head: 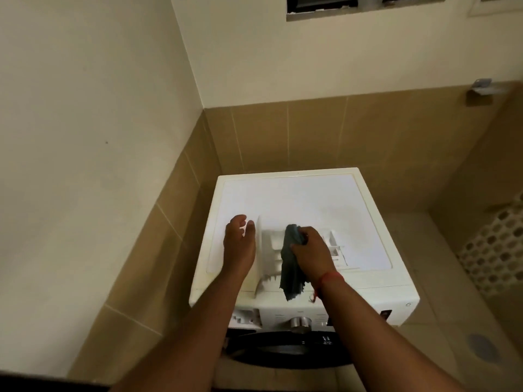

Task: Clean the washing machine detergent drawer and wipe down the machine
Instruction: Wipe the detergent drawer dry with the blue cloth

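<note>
Dark grey-blue cloth [291, 261] was bunched in the right hand [312, 251], fingers closed around its upper end, the rest hanging down over the near edge of the detergent drawer [271, 250] and onto the front lip of the washing machine [368, 222]. The right hand pressed the cloth into the drawer's middle compartments. A red thread [328, 278] circled the right wrist, with a loose end dangling. The left hand [239, 239] held nothing; its fingers were loosely curled and partly open, palm turned toward the drawer's tall front panel, at or just beside it; actual contact could not be confirmed. The white plastic drawer had been taken out of the machine and lay on the machine's flat white top, near the front edge, front panel to the left, compartments running to the right. Motion blur hid the compartment detail. Below, on the machine's front face, the empty drawer slot [244, 316] showed at upper left, with a silver control dial [300, 323] to its right and the dark door rim [283, 352] underneath. The machine stood in a corner: tan tiles [311, 137] covered the lower walls, cream paint above. A white perforated basket [498, 244] stood at the right edge, well apart from the machine. A round floor drain [481, 346] lay at lower right.
</note>
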`<state>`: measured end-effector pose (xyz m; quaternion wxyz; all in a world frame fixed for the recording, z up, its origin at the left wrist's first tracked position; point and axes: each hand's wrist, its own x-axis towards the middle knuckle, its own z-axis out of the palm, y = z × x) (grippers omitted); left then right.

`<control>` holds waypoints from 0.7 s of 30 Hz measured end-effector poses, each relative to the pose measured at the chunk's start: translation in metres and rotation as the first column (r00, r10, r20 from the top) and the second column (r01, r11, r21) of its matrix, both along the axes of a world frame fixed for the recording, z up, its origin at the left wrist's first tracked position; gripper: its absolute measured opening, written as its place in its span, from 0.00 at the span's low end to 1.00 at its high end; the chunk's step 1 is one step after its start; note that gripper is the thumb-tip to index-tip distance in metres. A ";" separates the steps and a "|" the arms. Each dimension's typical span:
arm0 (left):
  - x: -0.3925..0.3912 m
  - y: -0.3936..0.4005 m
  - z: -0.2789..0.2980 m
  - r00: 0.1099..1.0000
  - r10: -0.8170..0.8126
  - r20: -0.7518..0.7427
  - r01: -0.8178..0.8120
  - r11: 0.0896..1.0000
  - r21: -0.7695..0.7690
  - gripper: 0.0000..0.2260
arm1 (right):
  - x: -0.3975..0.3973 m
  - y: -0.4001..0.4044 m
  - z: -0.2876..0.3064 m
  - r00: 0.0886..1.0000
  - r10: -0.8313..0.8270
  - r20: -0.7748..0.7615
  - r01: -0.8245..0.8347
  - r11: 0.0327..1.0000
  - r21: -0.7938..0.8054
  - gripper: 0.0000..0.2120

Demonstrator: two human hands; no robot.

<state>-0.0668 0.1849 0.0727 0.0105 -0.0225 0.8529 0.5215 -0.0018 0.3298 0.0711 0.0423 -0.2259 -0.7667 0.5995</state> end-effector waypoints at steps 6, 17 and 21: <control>-0.044 0.019 -0.035 0.943 -0.274 0.186 0.276 0.961 0.016 0.24 | -0.082 -0.036 -0.027 0.984 0.172 0.054 -0.177 0.875 0.451 0.08; -0.035 0.015 -0.066 0.943 -0.283 0.176 0.239 0.942 0.234 0.22 | -0.006 -0.045 -0.049 0.933 0.359 0.018 -0.305 0.764 0.568 0.14; -0.034 0.016 -0.069 0.949 -0.268 0.168 0.227 0.946 0.232 0.22 | -0.011 -0.044 -0.053 0.928 0.370 0.042 -0.322 0.740 0.591 0.16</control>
